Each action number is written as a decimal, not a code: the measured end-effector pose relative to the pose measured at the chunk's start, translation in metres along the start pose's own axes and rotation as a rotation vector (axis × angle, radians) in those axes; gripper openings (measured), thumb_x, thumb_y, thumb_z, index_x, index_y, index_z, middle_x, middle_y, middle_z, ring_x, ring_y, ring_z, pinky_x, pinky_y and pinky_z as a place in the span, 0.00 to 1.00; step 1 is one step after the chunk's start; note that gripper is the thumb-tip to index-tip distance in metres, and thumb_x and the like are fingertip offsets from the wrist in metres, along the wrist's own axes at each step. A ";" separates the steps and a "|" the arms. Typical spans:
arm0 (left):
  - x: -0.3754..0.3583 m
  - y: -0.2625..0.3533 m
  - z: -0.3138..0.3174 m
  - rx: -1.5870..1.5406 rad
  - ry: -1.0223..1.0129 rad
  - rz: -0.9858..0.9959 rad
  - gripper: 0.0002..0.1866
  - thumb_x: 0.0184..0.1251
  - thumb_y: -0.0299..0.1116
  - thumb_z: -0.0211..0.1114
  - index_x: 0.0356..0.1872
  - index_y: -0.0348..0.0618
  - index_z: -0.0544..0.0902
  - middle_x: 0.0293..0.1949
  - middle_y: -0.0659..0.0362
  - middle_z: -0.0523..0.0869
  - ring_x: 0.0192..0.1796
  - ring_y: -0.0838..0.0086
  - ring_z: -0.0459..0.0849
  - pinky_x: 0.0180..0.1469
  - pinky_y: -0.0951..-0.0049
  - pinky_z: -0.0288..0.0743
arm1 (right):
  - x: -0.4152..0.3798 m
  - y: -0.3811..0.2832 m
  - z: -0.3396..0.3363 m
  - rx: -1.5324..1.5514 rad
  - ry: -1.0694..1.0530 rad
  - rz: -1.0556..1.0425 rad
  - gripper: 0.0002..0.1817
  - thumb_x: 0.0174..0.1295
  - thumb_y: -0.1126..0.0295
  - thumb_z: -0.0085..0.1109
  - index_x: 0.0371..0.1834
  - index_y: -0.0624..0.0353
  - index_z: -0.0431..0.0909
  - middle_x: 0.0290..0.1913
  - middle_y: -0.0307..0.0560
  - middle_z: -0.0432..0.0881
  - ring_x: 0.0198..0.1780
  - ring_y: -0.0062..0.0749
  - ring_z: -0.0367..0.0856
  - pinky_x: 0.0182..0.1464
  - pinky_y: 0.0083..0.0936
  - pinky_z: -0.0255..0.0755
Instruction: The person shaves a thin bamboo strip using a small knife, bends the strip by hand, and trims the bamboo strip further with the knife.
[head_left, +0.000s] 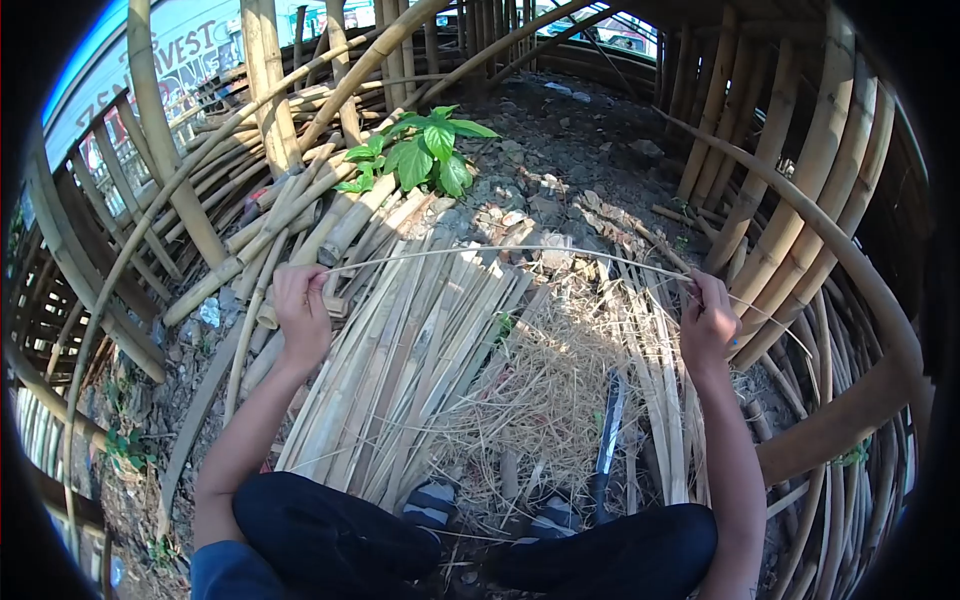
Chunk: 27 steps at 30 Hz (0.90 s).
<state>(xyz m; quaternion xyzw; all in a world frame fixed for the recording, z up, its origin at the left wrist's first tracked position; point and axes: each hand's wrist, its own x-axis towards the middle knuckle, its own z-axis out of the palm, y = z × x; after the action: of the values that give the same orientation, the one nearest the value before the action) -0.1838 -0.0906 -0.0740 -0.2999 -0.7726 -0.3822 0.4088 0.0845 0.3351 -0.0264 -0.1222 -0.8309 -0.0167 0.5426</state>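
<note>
A thin bamboo strip (510,247) is stretched across in front of me, bowed slightly upward in the middle. My left hand (302,312) pinches its left end between thumb and fingers. Toward the other end, my right hand (708,318) is closed on the strip, and a thin length trails out past it to the right. Below lie split bamboo slats (385,360) on the left and a heap of fine bamboo shavings (530,390) in the middle. A long, narrow, dark blade-like tool (607,440) rests on the shavings, closer to my right side.
More slats (662,400) lie under my right arm. Bamboo poles (340,220) are stacked at the left, by a green leafy plant (430,150). Upright poles (800,210) and a curved pole (850,250) stand at the right. My shoes (432,503) are near the shavings.
</note>
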 end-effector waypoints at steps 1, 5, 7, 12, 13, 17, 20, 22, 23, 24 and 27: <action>0.008 -0.001 -0.008 -0.036 0.115 0.155 0.06 0.60 0.18 0.62 0.36 0.38 0.82 0.33 0.55 0.82 0.40 0.57 0.77 0.47 0.63 0.69 | -0.003 0.003 0.002 0.018 0.001 -0.007 0.20 0.46 0.91 0.52 0.42 0.64 0.80 0.40 0.51 0.84 0.36 0.38 0.87 0.38 0.28 0.80; 0.023 0.005 -0.035 0.056 0.228 0.422 0.12 0.47 0.14 0.67 0.35 0.38 0.83 0.34 0.57 0.84 0.38 0.63 0.77 0.43 0.67 0.70 | -0.008 0.010 0.005 0.121 -0.029 -0.012 0.20 0.49 0.94 0.50 0.45 0.68 0.79 0.42 0.53 0.83 0.42 0.36 0.87 0.44 0.26 0.82; 0.025 0.003 -0.039 0.065 0.243 0.437 0.13 0.47 0.14 0.67 0.35 0.38 0.84 0.34 0.57 0.84 0.39 0.63 0.77 0.43 0.67 0.70 | -0.009 0.009 0.006 0.130 -0.031 -0.018 0.20 0.49 0.94 0.50 0.45 0.69 0.79 0.42 0.54 0.83 0.41 0.37 0.87 0.44 0.27 0.82; 0.028 0.003 -0.046 0.067 0.249 0.449 0.15 0.45 0.13 0.67 0.37 0.38 0.85 0.35 0.58 0.85 0.39 0.63 0.78 0.44 0.67 0.70 | -0.006 0.005 0.004 0.123 -0.007 -0.070 0.19 0.49 0.94 0.51 0.45 0.69 0.79 0.42 0.54 0.84 0.40 0.36 0.87 0.44 0.26 0.82; 0.030 0.005 -0.048 0.072 0.238 0.462 0.15 0.46 0.12 0.66 0.37 0.38 0.85 0.35 0.57 0.85 0.40 0.63 0.78 0.43 0.67 0.72 | -0.006 0.006 0.004 0.139 -0.011 -0.072 0.19 0.49 0.94 0.51 0.44 0.69 0.79 0.42 0.54 0.84 0.40 0.36 0.87 0.43 0.26 0.82; 0.031 0.005 -0.049 0.086 0.234 0.481 0.16 0.47 0.10 0.66 0.38 0.37 0.85 0.36 0.57 0.85 0.41 0.63 0.78 0.42 0.69 0.74 | -0.007 0.007 0.003 0.159 -0.003 -0.081 0.19 0.49 0.94 0.52 0.43 0.69 0.79 0.42 0.54 0.84 0.39 0.36 0.87 0.41 0.25 0.82; 0.032 0.007 -0.049 0.090 0.251 0.459 0.14 0.46 0.14 0.67 0.36 0.38 0.86 0.35 0.58 0.85 0.41 0.62 0.78 0.46 0.67 0.70 | -0.007 0.009 0.004 0.159 -0.003 -0.079 0.18 0.49 0.94 0.52 0.43 0.69 0.79 0.42 0.55 0.84 0.38 0.36 0.87 0.41 0.25 0.82; 0.033 0.009 -0.050 0.095 0.251 0.466 0.14 0.46 0.14 0.67 0.36 0.39 0.86 0.35 0.58 0.85 0.41 0.63 0.78 0.46 0.67 0.70 | -0.007 0.013 0.004 0.128 0.011 -0.098 0.17 0.48 0.92 0.55 0.42 0.69 0.80 0.41 0.55 0.84 0.38 0.36 0.87 0.40 0.25 0.82; 0.034 0.010 -0.050 0.102 0.252 0.472 0.14 0.46 0.14 0.67 0.36 0.39 0.86 0.35 0.58 0.85 0.42 0.63 0.79 0.46 0.67 0.69 | -0.007 0.014 0.005 0.098 0.025 -0.118 0.16 0.47 0.90 0.58 0.41 0.68 0.81 0.41 0.55 0.85 0.37 0.37 0.87 0.39 0.25 0.82; 0.034 0.010 -0.052 0.100 0.251 0.475 0.14 0.46 0.14 0.67 0.36 0.39 0.86 0.35 0.58 0.85 0.42 0.63 0.79 0.46 0.67 0.69 | -0.008 0.014 0.007 0.096 0.027 -0.115 0.16 0.47 0.90 0.58 0.41 0.68 0.81 0.41 0.55 0.85 0.37 0.37 0.87 0.39 0.25 0.82; 0.036 0.016 -0.056 0.306 0.177 0.478 0.14 0.49 0.17 0.67 0.39 0.41 0.85 0.38 0.60 0.85 0.46 0.65 0.79 0.50 0.65 0.64 | -0.008 0.012 0.011 0.148 0.052 -0.090 0.16 0.45 0.91 0.58 0.38 0.66 0.82 0.41 0.53 0.85 0.37 0.40 0.87 0.39 0.29 0.81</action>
<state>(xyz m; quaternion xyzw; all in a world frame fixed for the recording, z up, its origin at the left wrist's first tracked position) -0.1664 -0.1237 -0.0163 -0.3735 -0.6902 -0.1788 0.5935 0.0806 0.3474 -0.0397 -0.0437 -0.8201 0.0173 0.5703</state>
